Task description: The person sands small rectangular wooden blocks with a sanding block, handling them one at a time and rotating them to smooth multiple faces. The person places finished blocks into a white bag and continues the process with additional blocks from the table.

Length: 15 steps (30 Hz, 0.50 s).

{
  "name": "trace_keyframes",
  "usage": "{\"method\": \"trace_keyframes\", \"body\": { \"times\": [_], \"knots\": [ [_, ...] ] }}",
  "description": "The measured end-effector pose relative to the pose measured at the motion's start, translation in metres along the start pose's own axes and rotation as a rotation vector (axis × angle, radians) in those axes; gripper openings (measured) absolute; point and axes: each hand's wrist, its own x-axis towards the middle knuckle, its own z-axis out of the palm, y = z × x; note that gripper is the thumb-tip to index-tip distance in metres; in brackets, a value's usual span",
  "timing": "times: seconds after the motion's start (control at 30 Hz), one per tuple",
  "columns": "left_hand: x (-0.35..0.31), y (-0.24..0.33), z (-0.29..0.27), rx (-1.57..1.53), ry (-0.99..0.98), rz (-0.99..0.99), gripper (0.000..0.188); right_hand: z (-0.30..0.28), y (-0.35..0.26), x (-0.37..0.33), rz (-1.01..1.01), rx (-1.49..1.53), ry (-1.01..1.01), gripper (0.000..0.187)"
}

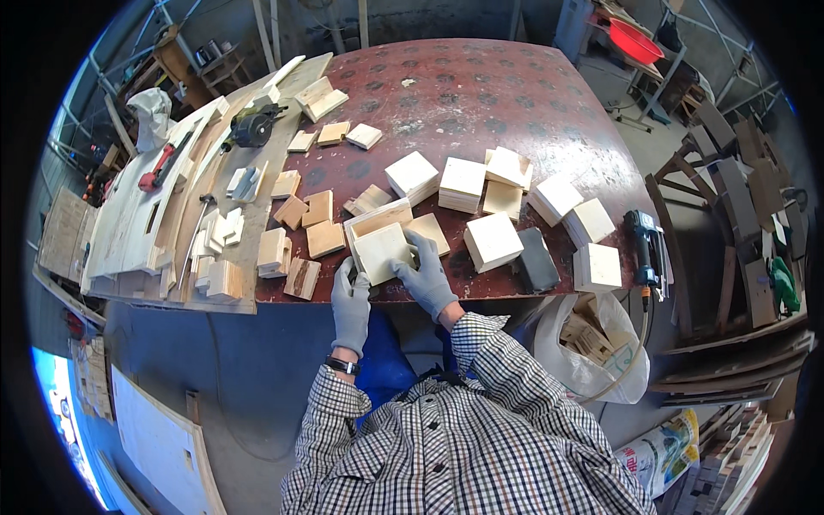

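Both my hands wear grey gloves and are at the near edge of the dark red table (481,103). Between them is a small wooden box (384,256), its pale square face toward me and a hollow showing behind that face. My left hand (350,300) grips its lower left corner. On its right side, my right hand (425,276) curls its fingers against the wood. A loose square wooden piece (428,233) lies just beyond the right hand. Farther right are a pale wooden block (493,242) and a dark grey block (538,259).
Several wooden blocks (462,182) and small offcuts (325,239) cover the near table. At the right edge stands a nail gun (642,249) with a hose. A black-green power tool (253,127) and a red tool (163,165) lie left. Below hangs a white sack (627,343) of offcuts.
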Motion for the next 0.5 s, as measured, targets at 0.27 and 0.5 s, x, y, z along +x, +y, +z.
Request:
{"method": "trace_keyframes", "body": {
  "times": [0.27, 0.5],
  "knots": [
    [-0.042, 0.003, 0.011, 0.259, -0.042, 0.100, 0.075, -0.020, 0.011, -0.017, 0.100, 0.357, -0.220, 0.088],
    [-0.074, 0.014, 0.022, 0.319, -0.062, 0.238, 0.073, -0.045, -0.021, -0.013, 0.134, 0.044, -0.311, 0.105]
  ]
}}
